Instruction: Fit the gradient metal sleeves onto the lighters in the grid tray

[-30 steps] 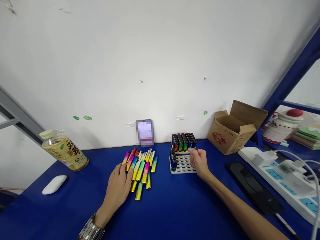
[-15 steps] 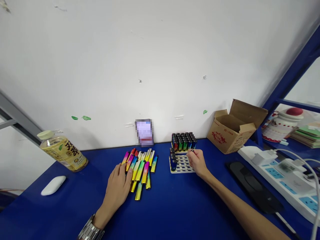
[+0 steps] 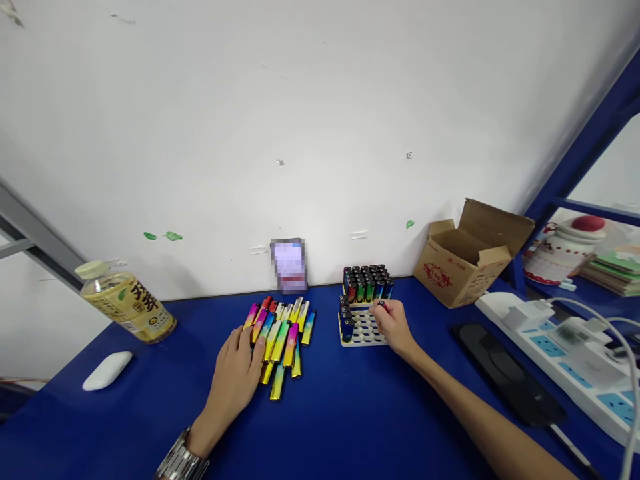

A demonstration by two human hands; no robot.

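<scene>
A pile of rainbow-coloured lighters [image 3: 281,333] lies flat on the blue table [image 3: 330,420]. My left hand [image 3: 235,373] rests beside the pile with fingers stretched flat, its fingertips touching the nearest lighters. To the right stands a white grid tray [image 3: 361,327] with several lighters upright in its back rows and left column. My right hand [image 3: 395,325] is at the tray's right side, fingers pinched on a lighter [image 3: 381,306] held upright over the empty holes.
A yellow drink bottle [image 3: 127,301] and a white mouse [image 3: 107,371] sit at the left. An open cardboard box [image 3: 467,257], a black flat object [image 3: 510,380] and a white power strip [image 3: 565,353] with cables lie at the right. A wall stands behind.
My right hand has shifted slightly left along the tray with the lighter in it. The left hand has stayed still on the pile.
</scene>
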